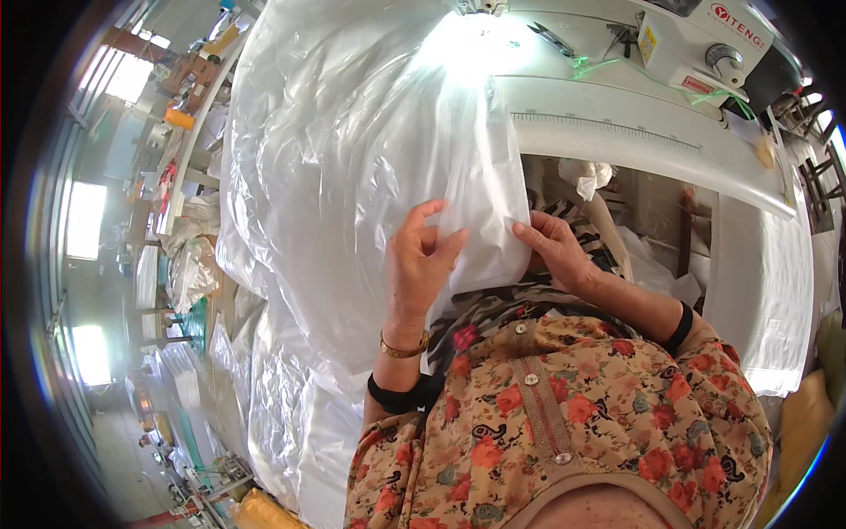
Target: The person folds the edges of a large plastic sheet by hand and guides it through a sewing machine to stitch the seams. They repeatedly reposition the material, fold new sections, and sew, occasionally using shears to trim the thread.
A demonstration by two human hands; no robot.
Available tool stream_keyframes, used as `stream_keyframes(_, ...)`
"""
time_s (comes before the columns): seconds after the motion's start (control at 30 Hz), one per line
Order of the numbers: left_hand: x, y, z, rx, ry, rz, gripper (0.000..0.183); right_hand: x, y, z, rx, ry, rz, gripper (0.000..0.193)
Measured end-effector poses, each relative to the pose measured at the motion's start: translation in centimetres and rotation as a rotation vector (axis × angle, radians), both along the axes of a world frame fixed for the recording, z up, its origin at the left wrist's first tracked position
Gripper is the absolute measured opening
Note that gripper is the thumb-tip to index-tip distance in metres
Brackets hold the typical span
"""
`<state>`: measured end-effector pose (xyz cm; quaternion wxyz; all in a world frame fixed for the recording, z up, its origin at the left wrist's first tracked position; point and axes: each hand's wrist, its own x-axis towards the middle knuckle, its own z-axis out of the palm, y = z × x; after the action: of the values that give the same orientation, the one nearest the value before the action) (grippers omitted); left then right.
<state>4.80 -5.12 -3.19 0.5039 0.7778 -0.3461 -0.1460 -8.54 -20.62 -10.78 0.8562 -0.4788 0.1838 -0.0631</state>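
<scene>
A large, glossy, translucent white plastic sheet (326, 176) spreads from the sewing machine down to my lap. Its right-hand strip, with a fine woven-looking texture, runs up under the bright lamp at the needle area (480, 40). My left hand (421, 260) is on this strip, its fingertips partly hidden by a fold and its thumb lying on top. At the strip's right edge, my right hand (557, 249) pinches the sheet between thumb and fingers. The two hands are a short way apart, just above my lap.
The white sewing machine head (705, 48) stands at the upper right, with small snips (551, 37) and green thread (599, 67) on its bed. A printed ruler (608, 128) runs along the table. White folded material (762, 291) hangs at right. Cluttered shelving (189, 115) lines the left.
</scene>
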Motion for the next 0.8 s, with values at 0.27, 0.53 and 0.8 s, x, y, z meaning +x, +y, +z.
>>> stream_keyframes(0.27,-0.5,-0.5,-0.1,-0.024,0.594,-0.173,0.023,1.0,0.0,0.4,0.142,0.008,0.092,0.046)
stream_keyframes(0.53,-0.9,-0.4,-0.8,0.04,0.499,-0.047,0.017,2.3,1.8,-0.3,0.049,-0.086,0.12,0.028)
stream_keyframes(0.8,0.4,2.1,0.5,-0.091,0.409,0.124,0.007,2.2,2.0,-1.8,0.038,-0.001,0.106,0.02)
